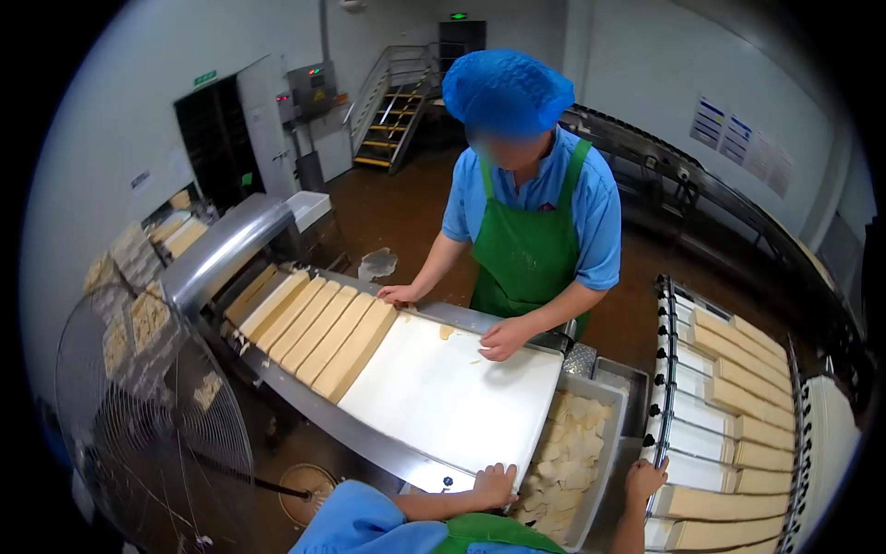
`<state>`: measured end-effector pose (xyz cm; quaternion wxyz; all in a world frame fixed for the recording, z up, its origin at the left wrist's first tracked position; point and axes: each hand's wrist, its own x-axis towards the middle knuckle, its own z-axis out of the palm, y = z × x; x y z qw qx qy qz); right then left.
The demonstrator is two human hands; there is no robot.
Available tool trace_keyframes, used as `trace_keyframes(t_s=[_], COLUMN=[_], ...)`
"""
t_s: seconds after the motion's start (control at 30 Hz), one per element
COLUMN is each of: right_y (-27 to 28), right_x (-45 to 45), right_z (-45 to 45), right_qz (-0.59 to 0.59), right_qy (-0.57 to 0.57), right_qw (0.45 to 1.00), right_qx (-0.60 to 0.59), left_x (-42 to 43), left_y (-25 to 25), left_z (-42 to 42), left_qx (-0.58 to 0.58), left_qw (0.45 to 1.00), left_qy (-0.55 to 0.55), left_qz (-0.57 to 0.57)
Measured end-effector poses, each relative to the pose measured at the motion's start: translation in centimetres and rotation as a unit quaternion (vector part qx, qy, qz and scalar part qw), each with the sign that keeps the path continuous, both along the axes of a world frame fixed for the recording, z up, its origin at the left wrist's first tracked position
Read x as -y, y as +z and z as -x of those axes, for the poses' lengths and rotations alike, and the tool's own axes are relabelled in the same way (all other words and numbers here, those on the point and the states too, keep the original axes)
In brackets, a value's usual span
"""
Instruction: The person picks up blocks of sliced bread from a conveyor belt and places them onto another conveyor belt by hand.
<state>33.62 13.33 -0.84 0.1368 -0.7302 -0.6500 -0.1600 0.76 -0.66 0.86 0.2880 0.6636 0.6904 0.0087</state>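
Observation:
My left hand [496, 486] rests at the near corner of a white conveyor belt [443, 392], its fingers lying on the surface with nothing held. My right hand [645, 480] is closed at the side rail [663, 406] of a second conveyor on the right. Several long, pale dough-like slabs [355, 346] lie side by side on the far left part of the white belt. More such slabs [729, 503] lie across the right conveyor. Below the belt's end, a grey bin [620, 406] holds flat, pale scraps [568, 443].
Across the belt stands a co-worker [531, 222] in a green apron, one hand touching the end slab, the other above the belt. A wire fan [152, 415] stands at left. A metal hood [226, 249] covers the belt's far end. Small scraps [447, 331] lie on the belt.

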Motion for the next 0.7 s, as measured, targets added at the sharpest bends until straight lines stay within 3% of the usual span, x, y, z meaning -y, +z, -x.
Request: trace_keyframes(t_s=[0.03,0.1,0.13,0.37,0.47,0.7], right_y=[0.3,0.5,0.7,0.5,-0.1,-0.4], right_x=[0.0,0.1,0.2,0.2,0.1,0.0], right_z=[0.2,0.3,0.5,0.4,0.2,-0.2], right_qz=[-0.002,0.014,0.019,0.032,-0.015,-0.022], right_qy=[0.012,-0.006,-0.011,-0.015,-0.003,-0.006], right_qw=[1.000,1.000,0.999,0.999,1.000,1.000], right_qx=[0.009,-0.016,-0.025,-0.024,0.001,-0.004], left_x=[0.0,-0.5,0.0,-0.2,-0.1,0.7], left_y=[-0.8,-2.6,-3.4,-5.5,-5.3,-3.6], left_z=[-0.2,-0.2,-0.4,0.7,1.3,2.1], left_qx=[0.009,0.046,0.051,0.125,0.168,0.146], left_qw=[1.000,0.995,0.992,0.981,0.972,0.960], left_qy=[0.012,-0.076,-0.072,-0.085,-0.127,-0.215], left_qz=[-0.002,-0.041,-0.095,-0.120,-0.106,-0.102])
